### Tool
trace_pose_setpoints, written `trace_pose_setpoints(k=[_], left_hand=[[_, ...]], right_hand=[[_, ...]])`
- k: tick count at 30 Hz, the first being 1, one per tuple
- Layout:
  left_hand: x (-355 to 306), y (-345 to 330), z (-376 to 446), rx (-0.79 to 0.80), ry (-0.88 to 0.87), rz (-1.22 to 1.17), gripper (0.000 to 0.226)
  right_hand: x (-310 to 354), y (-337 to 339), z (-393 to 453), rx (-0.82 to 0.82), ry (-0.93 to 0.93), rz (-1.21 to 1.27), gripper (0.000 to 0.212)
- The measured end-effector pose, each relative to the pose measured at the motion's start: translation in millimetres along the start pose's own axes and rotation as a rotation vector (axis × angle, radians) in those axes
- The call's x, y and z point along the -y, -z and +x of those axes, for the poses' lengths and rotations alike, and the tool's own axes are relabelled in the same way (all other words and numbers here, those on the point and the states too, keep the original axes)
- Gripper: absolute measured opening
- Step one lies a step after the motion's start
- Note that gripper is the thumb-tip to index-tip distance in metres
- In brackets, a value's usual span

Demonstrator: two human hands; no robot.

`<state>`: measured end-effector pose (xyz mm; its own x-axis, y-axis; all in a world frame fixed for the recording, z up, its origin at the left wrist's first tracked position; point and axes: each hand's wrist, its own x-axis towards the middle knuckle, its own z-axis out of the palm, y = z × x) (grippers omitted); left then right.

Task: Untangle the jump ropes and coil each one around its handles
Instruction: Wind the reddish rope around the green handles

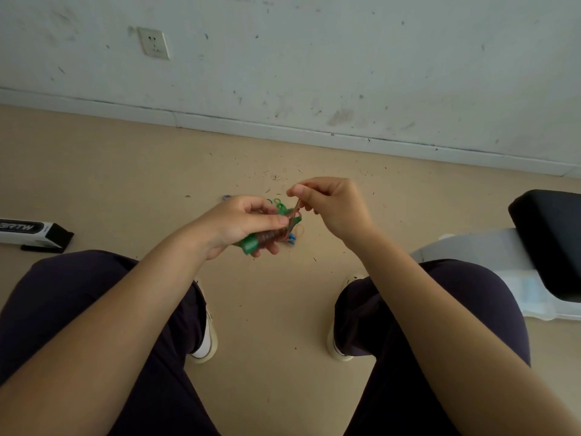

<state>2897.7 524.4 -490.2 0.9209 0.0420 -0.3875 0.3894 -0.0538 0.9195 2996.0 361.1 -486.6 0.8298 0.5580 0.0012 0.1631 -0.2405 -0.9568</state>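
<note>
Single legible marking: white block lettering on black band of white-and-black box (31, 233), lying on floor (125, 184) at left frame edge. Visible letters read roughly "3RTW"; start cut off by frame edge, first character uncertain. Small mark at band's right end too tiny to read. Wall socket (154, 43) bears no readable text.

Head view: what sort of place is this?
Probably a bare indoor room, not a workshop or gym. Cues: a scuffed white wall with a socket, and a beige floor strewn with small debris. The person sits, left hand and right hand working a rope.
</note>
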Motion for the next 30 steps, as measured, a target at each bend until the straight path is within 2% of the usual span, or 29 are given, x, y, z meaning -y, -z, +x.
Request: trace_pose_setpoints(k=[4,5,9,13,17,21,25,28,30], left_hand=[[2,-5,-2,0.130,0.063,0.079,0.012],[2,-8,-2,0.126,0.062,0.090,0.014],[4,-12,0,0.098,0.044,0.108,0.043],[12,-7,8,0.062,0.051,0.164,0.031],[18,0,13,0.000,0.069,0.239,0.027],[9,-3,6,0.095,-0.009,0.095,0.020],[4,-4,-2,0.157,-0.074,0.104,0.012],[3,-1,-7,0.141,-0.096,0.119,0.013],[2,-1,-7,0.074,-0.090,0.108,0.020]], right_hand=[[1,-7,-5,0.040,0.043,-0.093,0.012],[2,-8,-5,0.035,0.047,-0.096,0.014],[2,-4,-1,-0.012,0.047,-0.182,0.025],[-7,0,4,-0.016,0.132,-0.440,0.047],[-15,-3,4,-0.057,0.214,-0.614,0.052],[-23,9,12,-0.201,0.100,-0.422,0.047],[-35,8,14,-0.186,0.044,-0.303,0.048],[-33,7,13,-0.182,0.029,-0.261,0.050],[-29,9,16,-0.196,0.043,-0.231,0.053]])
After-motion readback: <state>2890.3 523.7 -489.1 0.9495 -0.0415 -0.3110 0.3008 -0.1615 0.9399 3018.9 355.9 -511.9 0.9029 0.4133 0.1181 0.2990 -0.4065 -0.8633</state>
